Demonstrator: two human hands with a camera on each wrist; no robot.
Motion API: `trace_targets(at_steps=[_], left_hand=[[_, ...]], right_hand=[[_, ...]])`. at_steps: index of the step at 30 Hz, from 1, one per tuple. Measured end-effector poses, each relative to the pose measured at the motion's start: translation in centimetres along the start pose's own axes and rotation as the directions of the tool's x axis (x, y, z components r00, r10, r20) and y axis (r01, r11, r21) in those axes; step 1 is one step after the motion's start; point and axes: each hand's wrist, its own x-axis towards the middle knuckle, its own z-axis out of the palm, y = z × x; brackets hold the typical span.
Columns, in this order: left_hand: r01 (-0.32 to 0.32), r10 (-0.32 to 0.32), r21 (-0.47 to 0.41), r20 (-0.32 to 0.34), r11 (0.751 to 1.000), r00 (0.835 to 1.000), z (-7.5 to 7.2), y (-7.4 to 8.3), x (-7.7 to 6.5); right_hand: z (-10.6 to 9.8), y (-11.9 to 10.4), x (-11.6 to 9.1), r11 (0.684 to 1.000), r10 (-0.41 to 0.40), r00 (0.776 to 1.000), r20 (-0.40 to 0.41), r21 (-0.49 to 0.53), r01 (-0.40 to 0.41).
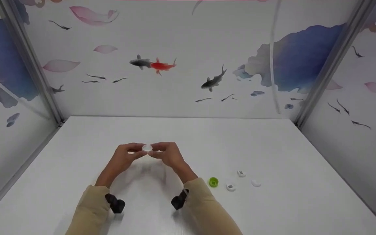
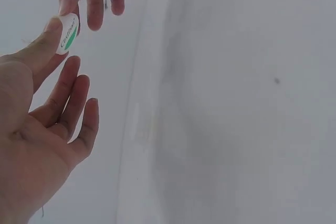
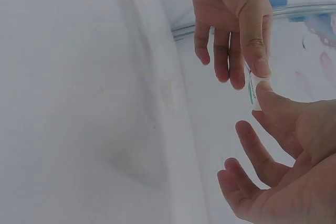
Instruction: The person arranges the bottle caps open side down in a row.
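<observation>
A small white bottle cap (image 1: 147,148) is held up above the table between both hands. My left hand (image 1: 124,153) pinches one side of it with thumb and forefinger. On the opposite side, my right hand (image 1: 171,155) pinches it the same way. Green print and lettering show on the flat face of the cap (image 2: 68,35) in the left wrist view. The other fingers of both hands are spread away from it, loosely bent. In the right wrist view the cap (image 3: 259,90) is seen nearly edge-on, partly covered by the thumbs.
To the right of my right forearm lie a green cap (image 1: 213,182) and several white caps, among them one nearer cap (image 1: 230,187), one farther back (image 1: 241,173) and one at the right (image 1: 256,183). Patterned panels (image 1: 181,39) enclose the white table (image 1: 292,156).
</observation>
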Motion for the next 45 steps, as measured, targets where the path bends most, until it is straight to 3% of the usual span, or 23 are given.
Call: trace_targets(at_steps=[7,14,22,36,45], left_hand=[[-0.028,0.023,-0.078,-0.055,0.997,0.998,0.5,0.6,-0.3],[-0.023,0.010,-0.156,-0.084,0.987,0.996,1.6,0.7,-0.4],[-0.031,0.016,-0.167,-0.087,0.986,0.996,2.0,0.7,-0.4],[0.002,-0.012,-0.105,-0.094,0.994,0.996,2.1,0.5,-0.5],[-0.020,0.013,-0.106,-0.072,0.994,0.997,2.2,0.6,-0.6]], right_hand=[[-0.4,0.3,-0.7,0.989,-0.083,0.997,-0.008,0.123,0.083],[-1.1,0.9,-0.7,0.985,-0.107,0.994,0.009,0.135,0.105],[-1.6,0.9,-0.6,0.980,-0.111,0.994,0.007,0.168,0.109],[-2.7,0.9,-0.4,0.980,0.092,0.996,0.017,0.174,-0.093],[-2.8,1.1,-0.8,0.978,0.131,0.989,0.073,0.152,-0.141]])
